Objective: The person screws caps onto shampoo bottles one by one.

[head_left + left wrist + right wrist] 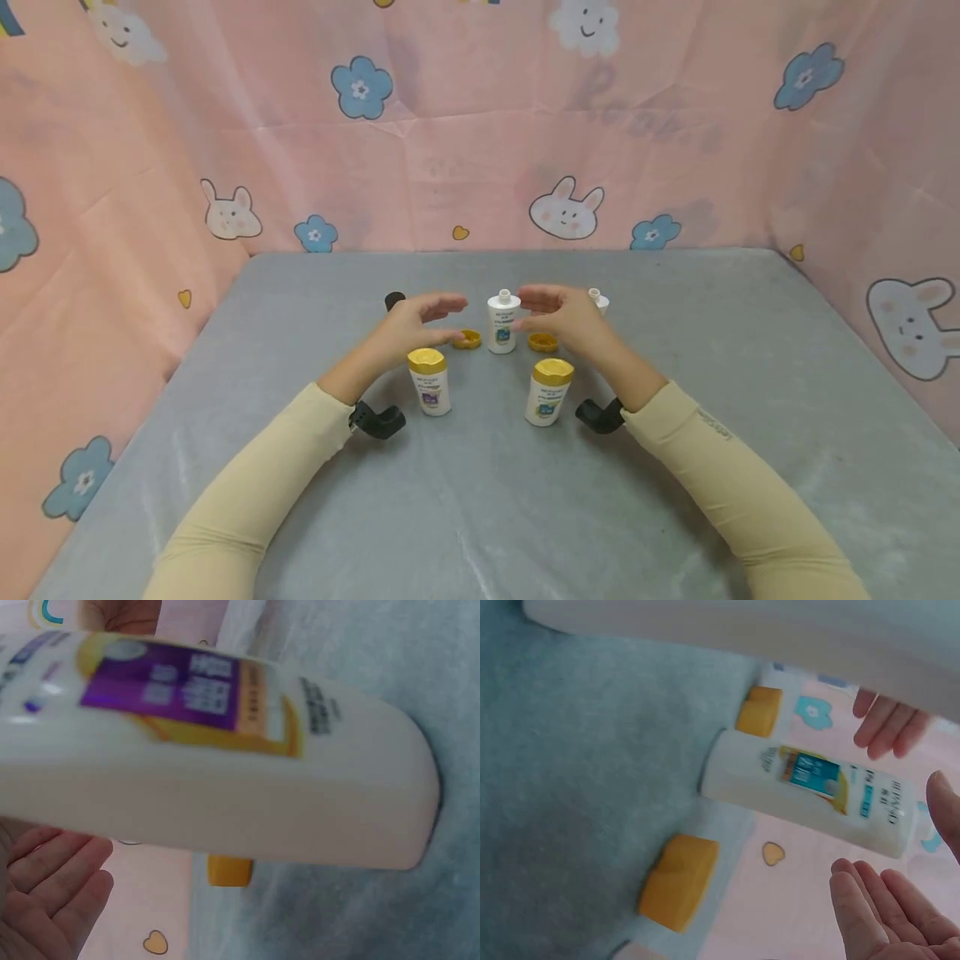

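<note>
An uncapped white bottle (503, 327) with a blue label stands upright between my two hands. My left hand (420, 323) is on its left, fingers extended toward it, with nothing held. On the other side my right hand (567, 317) has its fingertips overlapping the bottle's edge in the head view; in the right wrist view its fingers (870, 907) are relaxed and apart from the bottle (810, 791). Beneath the hands lie two yellow caps, a left cap (467, 339) and a right cap (543, 342).
Nearer stand two yellow-capped bottles, one with a purple label (431, 393) and one with a blue label (547, 402). Another uncapped bottle (599, 301) is mostly hidden behind my right hand. A dark cylindrical object (394, 300) shows behind the left. Grey cloth (480, 500) covers the table.
</note>
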Tool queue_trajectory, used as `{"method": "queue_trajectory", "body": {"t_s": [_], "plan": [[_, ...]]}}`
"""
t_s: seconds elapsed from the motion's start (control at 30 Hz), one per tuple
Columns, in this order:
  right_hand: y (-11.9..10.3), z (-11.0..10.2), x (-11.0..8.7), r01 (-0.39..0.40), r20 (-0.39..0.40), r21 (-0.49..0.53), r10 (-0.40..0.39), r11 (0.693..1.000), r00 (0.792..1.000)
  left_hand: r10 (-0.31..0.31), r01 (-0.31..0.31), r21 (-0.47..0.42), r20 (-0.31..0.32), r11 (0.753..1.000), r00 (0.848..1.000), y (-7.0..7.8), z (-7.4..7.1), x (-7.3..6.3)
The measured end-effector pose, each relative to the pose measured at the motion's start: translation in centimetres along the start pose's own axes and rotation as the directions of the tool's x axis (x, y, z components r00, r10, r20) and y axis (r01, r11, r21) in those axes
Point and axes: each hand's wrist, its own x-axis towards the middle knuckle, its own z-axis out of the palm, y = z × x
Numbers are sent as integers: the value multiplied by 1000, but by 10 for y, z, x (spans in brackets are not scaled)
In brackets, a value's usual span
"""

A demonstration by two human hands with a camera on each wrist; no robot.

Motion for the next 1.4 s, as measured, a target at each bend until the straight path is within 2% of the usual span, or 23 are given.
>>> {"method": "queue_trajectory", "body": {"t_s": [0.1,0.3,0.53,0.67,0.8,0.93,1.2,1.4], "plan": [[2,3,3,-8,16,-2,8,1000,1000,-31,31,15,11,999,999,-2,3,3],[8,10,10,-30,32,18,29,999,999,-45,43,65,26,997,999,-4,12,9],[15,16,16,-7,14,-109,9,994,1000,-84,83,92,16,992,996,-7,25,17],[17,17,17,2,28,-105,1,994,1000,-106,105,98,-1,990,994,-9,30,20],[19,18,18,1,30,-105,2,994,1000,-107,105,115,10,988,994,-12,33,22],[22,19,23,5,27,-119,-1,993,1000,-101,97,132,21,987,995,-13,35,23],[26,19,25,16,31,-125,-12,992,999,-115,119,150,-29,982,993,-11,38,20],[19,14,17,0,35,-130,5,991,999,-108,111,120,-32,986,994,-5,27,15]]}}
